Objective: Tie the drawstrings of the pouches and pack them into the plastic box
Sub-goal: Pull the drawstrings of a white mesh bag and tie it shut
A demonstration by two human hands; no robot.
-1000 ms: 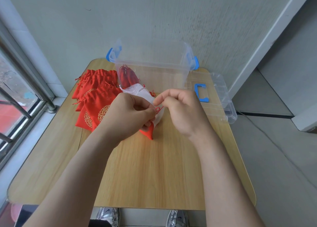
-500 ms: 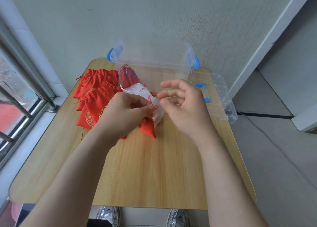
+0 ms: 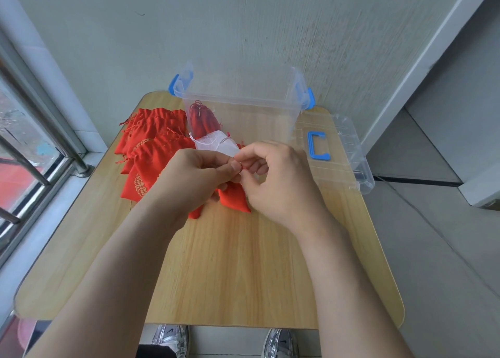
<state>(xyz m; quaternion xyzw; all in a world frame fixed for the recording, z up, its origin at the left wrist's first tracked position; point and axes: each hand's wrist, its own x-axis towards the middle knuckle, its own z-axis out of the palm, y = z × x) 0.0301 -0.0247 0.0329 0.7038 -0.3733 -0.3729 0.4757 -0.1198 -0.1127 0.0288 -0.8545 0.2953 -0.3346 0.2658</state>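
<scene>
A red pouch (image 3: 234,199) with a white lining at its mouth sits between my hands at the middle of the table. My left hand (image 3: 196,178) grips its gathered neck and pinches the red drawstring (image 3: 242,168). My right hand (image 3: 278,174) pinches the same drawstring right beside the left fingertips. A pile of several red pouches (image 3: 151,146) with gold embroidery lies to the left. The clear plastic box (image 3: 240,100) with blue latches stands at the back, one red pouch (image 3: 201,121) inside its left end.
The box's clear lid (image 3: 349,152) with a blue handle lies at the table's right back edge. A window with metal bars (image 3: 32,152) runs along the left. The wooden table (image 3: 230,271) has bare surface in front of my hands. My shoes show below its front edge.
My right hand, which had spread open away from the pouch half a second ago, has closed in again and pinches the drawstring next to my left fingers.
</scene>
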